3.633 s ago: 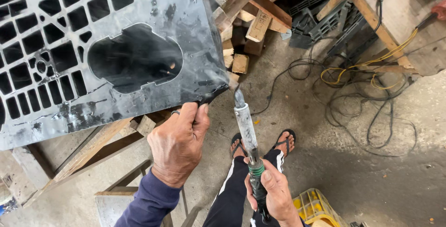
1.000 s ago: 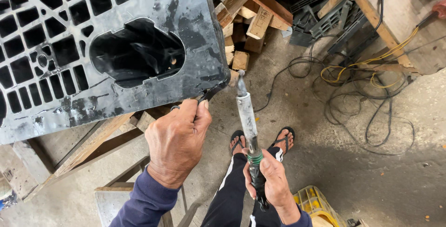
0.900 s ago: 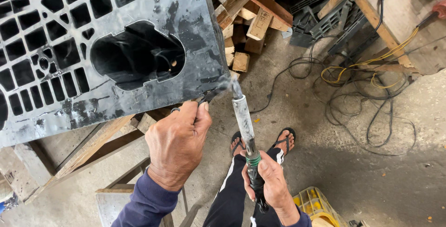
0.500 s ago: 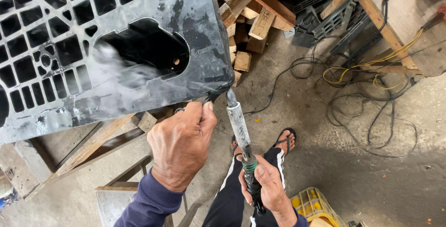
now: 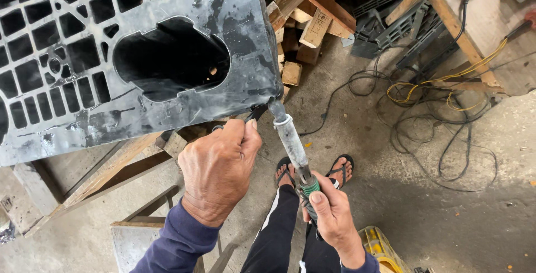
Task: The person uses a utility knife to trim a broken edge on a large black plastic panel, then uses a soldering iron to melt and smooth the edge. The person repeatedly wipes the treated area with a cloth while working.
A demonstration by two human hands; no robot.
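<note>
The black plastic pallet [image 5: 128, 55] (scuffed, with one big hole) lies on wooden beams [image 5: 106, 167]. At its right corner, the left hand [image 5: 218, 178] pinches a thin strip [image 5: 255, 114], and the right hand [image 5: 332, 217] is closed around the heating tool [image 5: 290, 141]. Cables [image 5: 424, 105] cover the concrete floor [image 5: 458, 217].

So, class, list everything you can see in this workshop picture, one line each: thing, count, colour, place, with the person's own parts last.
black plastic grid pallet: one, black, upper left
metal-barrelled hot tool: one, grey with green collar, tip at pallet corner
thin dark rod: one, black, at pallet corner
wooden offcuts: several, brown, top centre
tangled cables: several, black and yellow, floor at right
wooden frame: one, brown, upper right
sandalled feet: two, black straps, centre
left hand: pinching the rod
right hand: gripping the tool
</note>
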